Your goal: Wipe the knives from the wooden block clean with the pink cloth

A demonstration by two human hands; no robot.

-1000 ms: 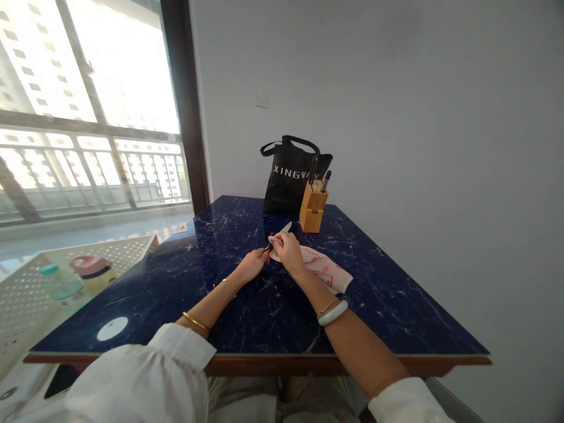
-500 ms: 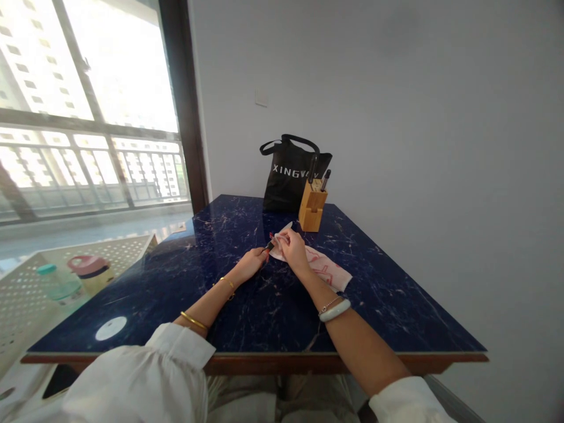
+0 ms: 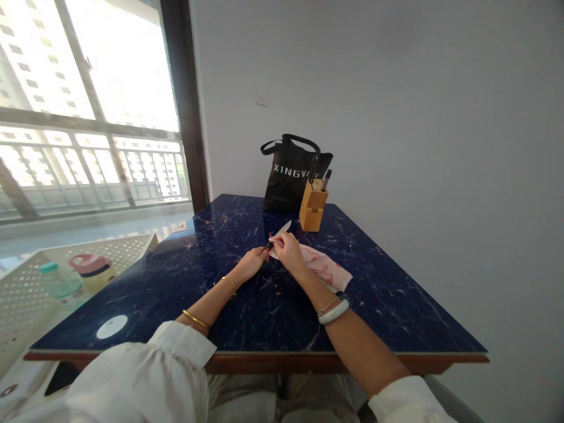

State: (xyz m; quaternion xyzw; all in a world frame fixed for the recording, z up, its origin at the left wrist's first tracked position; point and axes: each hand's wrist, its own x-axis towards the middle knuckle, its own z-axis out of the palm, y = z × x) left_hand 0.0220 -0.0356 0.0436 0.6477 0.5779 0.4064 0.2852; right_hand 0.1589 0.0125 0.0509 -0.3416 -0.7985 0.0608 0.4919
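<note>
My left hand point(image 3: 250, 263) grips the dark handle of a kitchen knife point(image 3: 282, 230), whose bare steel blade points up and away to the right. My right hand point(image 3: 288, 251) pinches a white cloth with a pink pattern point(image 3: 328, 269) around the base of the blade. The cloth trails from that hand across the tabletop to the right. My fingers hide most of the handle and the blade's base.
The dark blue marble-look table point(image 3: 352, 317) has a wooden edge. At its far end stand a wooden knife block point(image 3: 313, 207) holding knives and a black tote bag point(image 3: 286, 182). A perforated white surface point(image 3: 30, 294) on the left holds a bottle point(image 3: 61, 283) and a pink-lidded tumbler point(image 3: 92, 271).
The cloth covered the blade half a second ago. My right hand has since slid toward the handle with the cloth, baring the blade again. My left hand has barely moved.
</note>
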